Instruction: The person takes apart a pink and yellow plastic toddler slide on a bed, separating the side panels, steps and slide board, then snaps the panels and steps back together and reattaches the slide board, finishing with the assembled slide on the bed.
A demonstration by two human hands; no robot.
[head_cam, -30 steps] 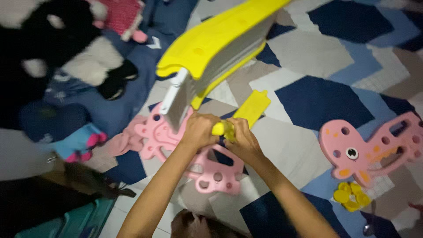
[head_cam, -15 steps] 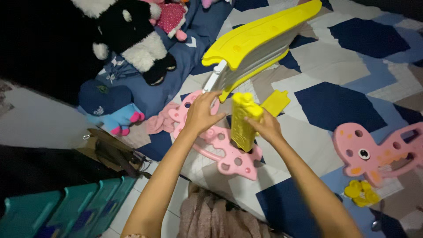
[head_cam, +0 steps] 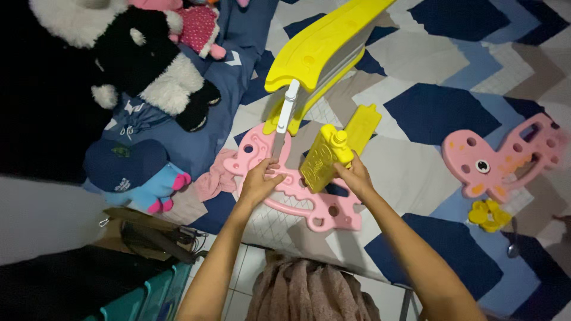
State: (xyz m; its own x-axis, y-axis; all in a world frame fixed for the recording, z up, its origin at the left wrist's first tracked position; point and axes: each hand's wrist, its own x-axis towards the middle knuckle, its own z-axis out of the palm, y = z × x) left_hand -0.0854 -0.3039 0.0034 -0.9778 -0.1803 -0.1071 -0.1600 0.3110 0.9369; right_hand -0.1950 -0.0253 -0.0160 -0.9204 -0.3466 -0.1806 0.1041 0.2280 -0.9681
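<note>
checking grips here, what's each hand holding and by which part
The right hand grips the yellow block at its lower end. The left hand presses the pink panel near its top edge.

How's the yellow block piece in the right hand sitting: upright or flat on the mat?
Upright, slightly tilted. The right hand holds the yellow block piece on end over the pink panel, which lies flat under the left hand.

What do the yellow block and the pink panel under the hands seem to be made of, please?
Yellow block, held by the right hand: probably moulded plastic, matte, with embossed relief. Pink panel under the left hand: likely the same plastic, smooth, with round moulded holes.
</note>
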